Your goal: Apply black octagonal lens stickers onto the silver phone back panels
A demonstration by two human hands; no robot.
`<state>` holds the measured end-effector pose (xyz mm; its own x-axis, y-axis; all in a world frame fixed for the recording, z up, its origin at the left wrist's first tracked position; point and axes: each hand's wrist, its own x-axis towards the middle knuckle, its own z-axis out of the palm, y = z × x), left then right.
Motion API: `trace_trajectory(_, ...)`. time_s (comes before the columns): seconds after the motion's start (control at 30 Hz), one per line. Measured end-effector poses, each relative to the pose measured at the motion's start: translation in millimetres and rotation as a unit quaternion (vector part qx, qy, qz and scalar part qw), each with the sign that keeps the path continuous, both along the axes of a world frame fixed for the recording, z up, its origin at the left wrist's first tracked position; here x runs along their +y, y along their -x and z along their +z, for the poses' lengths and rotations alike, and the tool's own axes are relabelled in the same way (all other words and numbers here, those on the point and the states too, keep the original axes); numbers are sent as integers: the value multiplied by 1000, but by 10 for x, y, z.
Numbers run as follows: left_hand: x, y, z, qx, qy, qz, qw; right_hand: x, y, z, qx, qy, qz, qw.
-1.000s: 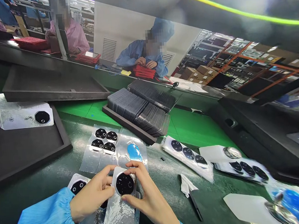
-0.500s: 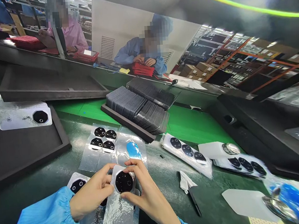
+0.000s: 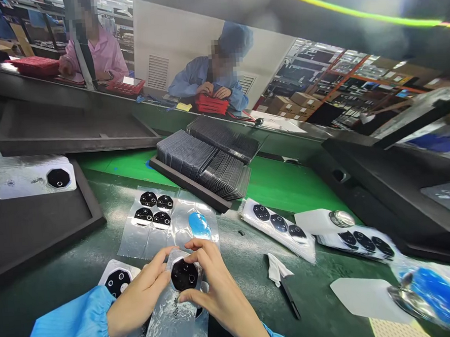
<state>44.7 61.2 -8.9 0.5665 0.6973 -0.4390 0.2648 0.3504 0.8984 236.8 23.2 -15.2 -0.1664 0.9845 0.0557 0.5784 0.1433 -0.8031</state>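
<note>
A silvery phone back cover (image 3: 180, 313) with a black eight-sided camera patch near its top is between my two hands. My left hand (image 3: 139, 298) grips its left edge. My right hand (image 3: 212, 278) has forefinger and thumb curled around the right side of the camera patch. Under them lie more covers; one phone cover with a black camera area (image 3: 116, 282) shows beside my left wrist, the others mostly hidden. Just beyond my hands is a clear film sheet (image 3: 132, 240) bearing several black camera stickers (image 3: 148, 199) and a blue tab (image 3: 200, 225).
A rack of thin black plates (image 3: 205, 162) stands at the back. Stacked silver covers (image 3: 23, 178) lie in a black tray (image 3: 90, 207) at left. Packs of round stickers (image 3: 278, 225), a cloth-wrapped black tool (image 3: 290, 299) and white scrapers (image 3: 364, 294) are at right. Two co-workers sit opposite.
The view has shifted slightly. The left fingers have straightened and lie closer along the cover's edge; the cover has tilted a little. My right hand stays around the camera patch.
</note>
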Motion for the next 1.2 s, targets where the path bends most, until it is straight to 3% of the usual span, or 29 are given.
trace_trajectory(0.4, -54, -49, -49, -18, -17, 26, 999, 3, 43, 3, 7, -12, -5, 1000)
trace_trajectory(0.83, -61, -76, -120, -12, -63, 30, 997, 25, 70, -40, 2, -76, 4, 997)
trace_trajectory(1.2, -48, -73, -180, -68, -38, 58, 995, 41, 55, -83, 10, -64, 17, 998)
